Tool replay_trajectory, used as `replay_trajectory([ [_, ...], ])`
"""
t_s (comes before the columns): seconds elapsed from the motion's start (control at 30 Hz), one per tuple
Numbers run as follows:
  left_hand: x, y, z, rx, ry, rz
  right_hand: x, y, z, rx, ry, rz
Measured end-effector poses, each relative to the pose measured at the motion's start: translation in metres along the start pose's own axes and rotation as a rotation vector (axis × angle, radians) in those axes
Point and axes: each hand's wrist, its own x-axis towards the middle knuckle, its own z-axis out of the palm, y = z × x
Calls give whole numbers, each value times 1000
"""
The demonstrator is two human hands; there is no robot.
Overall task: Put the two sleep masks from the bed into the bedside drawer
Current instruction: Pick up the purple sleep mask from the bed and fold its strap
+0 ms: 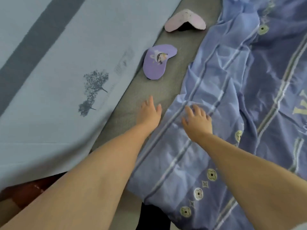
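Note:
A purple sleep mask point(157, 61) with a small cartoon print lies flat on the grey sheet point(172, 90) between a pillow and a quilt. Farther back a pink sleep mask point(185, 20) lies bent into a V, its dark strap showing beneath it. My left hand point(150, 112) hovers over the grey sheet below the purple mask, fingers apart and holding nothing. My right hand point(197, 121) rests palm down on the edge of the quilt, fingers spread, with nothing in it. No bedside drawer is in view.
A light blue pillow point(58, 72) with a grey stripe and tree print fills the left. A crumpled blue-purple quilt point(249, 97) with pale stripes and flower motifs covers the right. A dark red-brown floor point(25, 195) shows at the lower left.

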Motion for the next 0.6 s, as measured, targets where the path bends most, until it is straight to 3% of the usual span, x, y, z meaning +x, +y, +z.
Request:
replay_trajectory([
  [0.17,103,18,5,-233,251,-156,38,4,50,-20,176,-5],
  [0.3,148,38,5,-258,429,-202,43,7,61,-6,354,-49],
  [0.4,162,46,4,-303,412,-318,43,8,63,-27,378,-66],
  [0.6,115,26,2,-331,148,-171,43,8,61,-29,319,-54],
])
